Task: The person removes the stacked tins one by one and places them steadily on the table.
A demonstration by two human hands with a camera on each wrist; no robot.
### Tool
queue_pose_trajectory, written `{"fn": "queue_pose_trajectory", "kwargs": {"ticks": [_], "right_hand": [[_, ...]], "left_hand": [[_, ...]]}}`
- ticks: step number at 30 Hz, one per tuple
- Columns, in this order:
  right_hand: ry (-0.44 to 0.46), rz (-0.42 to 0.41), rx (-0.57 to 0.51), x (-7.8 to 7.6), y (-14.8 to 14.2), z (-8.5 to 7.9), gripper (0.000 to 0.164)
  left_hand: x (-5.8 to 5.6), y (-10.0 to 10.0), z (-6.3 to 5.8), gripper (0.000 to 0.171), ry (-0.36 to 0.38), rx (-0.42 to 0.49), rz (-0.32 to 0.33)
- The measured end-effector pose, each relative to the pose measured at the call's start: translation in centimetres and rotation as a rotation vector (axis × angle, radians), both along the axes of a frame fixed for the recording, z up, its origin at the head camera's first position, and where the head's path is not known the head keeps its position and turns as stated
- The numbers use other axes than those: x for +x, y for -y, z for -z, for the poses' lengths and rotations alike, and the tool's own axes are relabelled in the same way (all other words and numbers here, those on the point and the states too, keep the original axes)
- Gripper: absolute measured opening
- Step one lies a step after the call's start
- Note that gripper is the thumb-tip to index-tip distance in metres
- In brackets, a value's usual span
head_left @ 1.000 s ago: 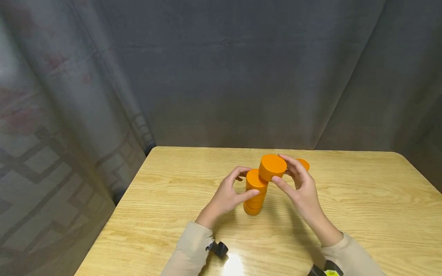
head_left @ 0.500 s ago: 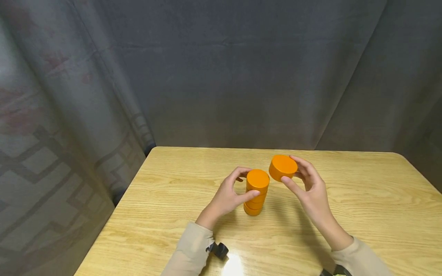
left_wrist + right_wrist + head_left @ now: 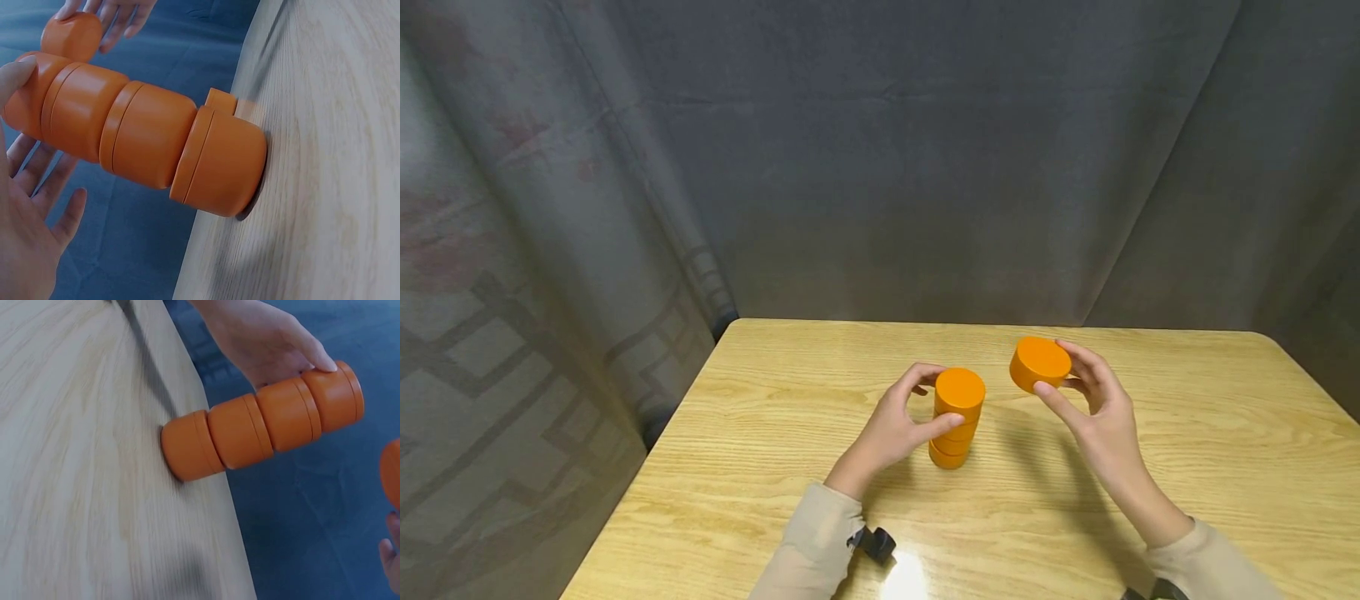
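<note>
A stack of several round orange lidded canisters [image 3: 960, 388] stands upright on the table. My left hand [image 3: 895, 423] curls round its upper end, the thumb on the near side of the top canister and the fingers behind. Up in the air to the right of the stack, my right hand [image 3: 1103, 417] pinches another orange canister [image 3: 1040, 362] between thumb and fingers. This held canister [image 3: 73, 36] shows beyond the stack's top in the left wrist view. Only its edge is visible in the right wrist view.
In the left wrist view, part of another orange object [image 3: 220, 101] shows behind the stack's base; the head view does not show it now. The wooden table [image 3: 790, 375] ends at a grey curtain [image 3: 910, 167] at the back.
My right hand has moved right with its canister, away from the stack's top. The left hand has stayed on the stack. An orange object behind the right hand has become hidden.
</note>
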State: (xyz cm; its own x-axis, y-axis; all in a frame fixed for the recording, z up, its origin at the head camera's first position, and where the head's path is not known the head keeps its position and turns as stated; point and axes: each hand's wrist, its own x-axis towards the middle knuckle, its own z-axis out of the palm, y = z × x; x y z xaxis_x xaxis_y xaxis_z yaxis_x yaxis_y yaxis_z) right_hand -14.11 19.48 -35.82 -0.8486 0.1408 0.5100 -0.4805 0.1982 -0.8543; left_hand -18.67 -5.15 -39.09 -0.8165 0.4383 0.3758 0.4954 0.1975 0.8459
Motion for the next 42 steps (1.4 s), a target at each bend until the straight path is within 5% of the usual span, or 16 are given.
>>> {"fn": "queue_pose_trajectory", "kwargs": {"ticks": [18,35,42], "right_hand": [[0.050,0.032,0.133,-0.1,-2.3,0.9,0.057],[0.051,0.043,-0.022,-1.2,-5.1,2.6,0.055],[0.057,0.098,0.052,-1.4,-6.1,3.0,0.056]], "left_hand": [[0.2,-0.2,-0.1,0.052,0.014,0.002,0.001],[0.2,-0.2,-0.3,0.055,0.026,-0.011,0.006],[0.3,-0.2,-0.3,0.055,0.024,-0.021,0.011]]}}
